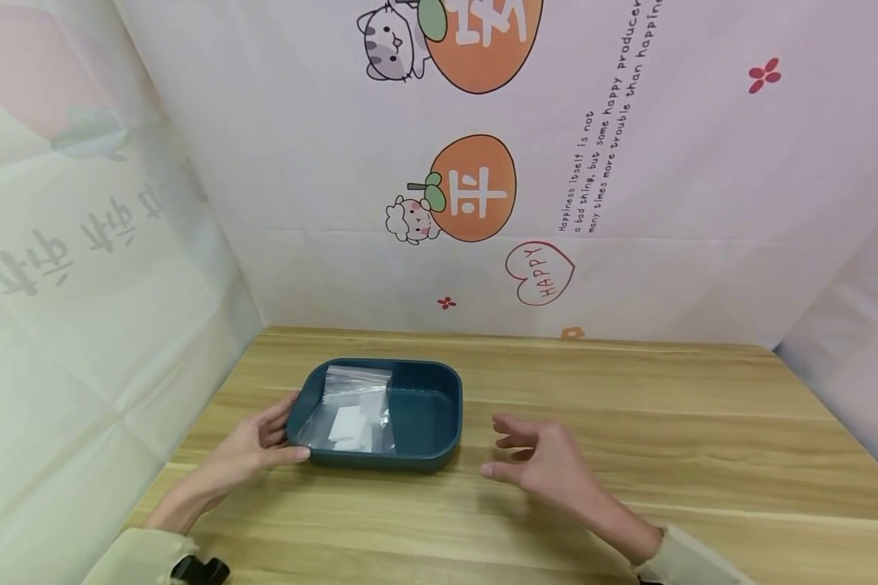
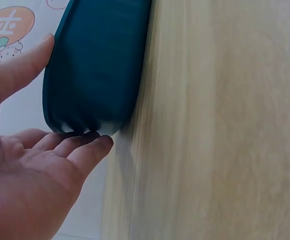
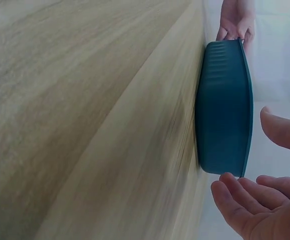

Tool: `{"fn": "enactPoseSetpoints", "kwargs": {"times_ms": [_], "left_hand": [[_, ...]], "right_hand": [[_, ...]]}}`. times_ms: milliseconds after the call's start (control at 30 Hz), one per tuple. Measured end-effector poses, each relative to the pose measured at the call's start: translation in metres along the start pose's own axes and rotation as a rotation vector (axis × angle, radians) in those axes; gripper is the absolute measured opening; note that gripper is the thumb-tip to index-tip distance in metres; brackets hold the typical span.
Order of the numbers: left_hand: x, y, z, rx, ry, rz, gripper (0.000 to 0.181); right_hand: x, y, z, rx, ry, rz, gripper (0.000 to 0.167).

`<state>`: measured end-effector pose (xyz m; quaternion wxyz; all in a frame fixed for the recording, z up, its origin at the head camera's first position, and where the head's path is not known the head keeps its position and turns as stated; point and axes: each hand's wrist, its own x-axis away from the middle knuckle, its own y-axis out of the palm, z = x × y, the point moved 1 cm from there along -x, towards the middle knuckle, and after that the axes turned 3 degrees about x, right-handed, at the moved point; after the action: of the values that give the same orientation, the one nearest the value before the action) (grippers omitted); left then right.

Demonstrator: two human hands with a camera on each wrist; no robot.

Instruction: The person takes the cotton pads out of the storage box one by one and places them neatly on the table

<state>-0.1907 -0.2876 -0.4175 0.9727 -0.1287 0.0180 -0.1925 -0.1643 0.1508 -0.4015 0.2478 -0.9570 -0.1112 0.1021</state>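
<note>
Fingers (image 2: 91, 154) spread, left hand (image 1: 245, 447) apparently touches the tray (image 1: 423, 421), while right hand (image 1: 552, 465), empty and loosely curved, hovers nearby.

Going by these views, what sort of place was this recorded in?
Probably a makeshift booth for tabletop recordings: a wood-grain table stands against a cartoon-printed sheet, and creased pale sheeting hangs along the left side.
</note>
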Motion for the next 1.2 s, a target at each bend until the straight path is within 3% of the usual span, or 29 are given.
{"fn": "enactPoseSetpoints", "kwargs": {"times_ms": [233, 467, 767, 1200], "left_hand": [[-0.003, 0.009, 0.002, 0.011, -0.004, 0.012, 0.102], [-0.007, 0.021, 0.006, -0.021, 0.03, 0.038, 0.102], [-0.01, 0.032, 0.007, -0.013, 0.037, 0.047, 0.104], [-0.012, 0.044, 0.011, 0.015, 0.01, 0.061, 0.106]], "right_hand": [[0.001, -0.002, 0.002, 0.0, 0.023, 0.01, 0.069], [0.001, -0.004, 0.004, 0.024, 0.04, 0.033, 0.067], [-0.005, -0.002, -0.013, 0.082, 0.043, 0.117, 0.058], [-0.016, 0.006, -0.029, 0.138, -0.007, 0.085, 0.056]]}}
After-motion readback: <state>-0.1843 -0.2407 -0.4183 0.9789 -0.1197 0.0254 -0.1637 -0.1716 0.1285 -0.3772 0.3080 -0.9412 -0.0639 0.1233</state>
